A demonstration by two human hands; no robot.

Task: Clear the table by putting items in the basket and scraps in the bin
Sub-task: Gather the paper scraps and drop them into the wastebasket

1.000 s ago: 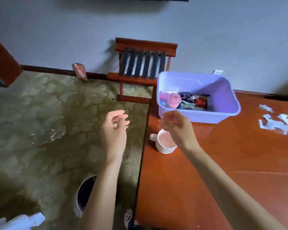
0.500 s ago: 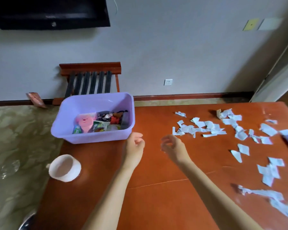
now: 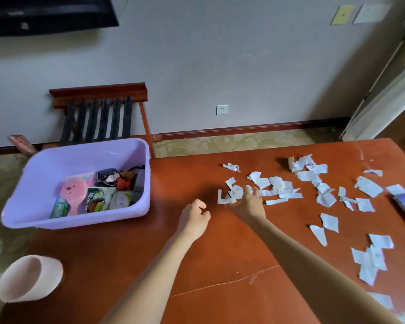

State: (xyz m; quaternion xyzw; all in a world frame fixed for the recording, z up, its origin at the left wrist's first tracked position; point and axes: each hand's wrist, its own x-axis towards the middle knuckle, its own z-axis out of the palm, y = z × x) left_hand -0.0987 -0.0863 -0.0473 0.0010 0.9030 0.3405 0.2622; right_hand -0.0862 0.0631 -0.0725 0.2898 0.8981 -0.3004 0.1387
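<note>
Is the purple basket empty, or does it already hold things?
Partly filled: a pink toy, packets and dark items cover the floor of the basket, well below its rim.

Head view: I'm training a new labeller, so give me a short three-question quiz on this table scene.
1. True or false: the basket is empty.
2. The right hand reaches onto: A) a cup, B) the scraps, C) the basket.
3. Fill in: the cup sits at the table's near ____ corner.
Key: 1 false; 2 B; 3 left.
</note>
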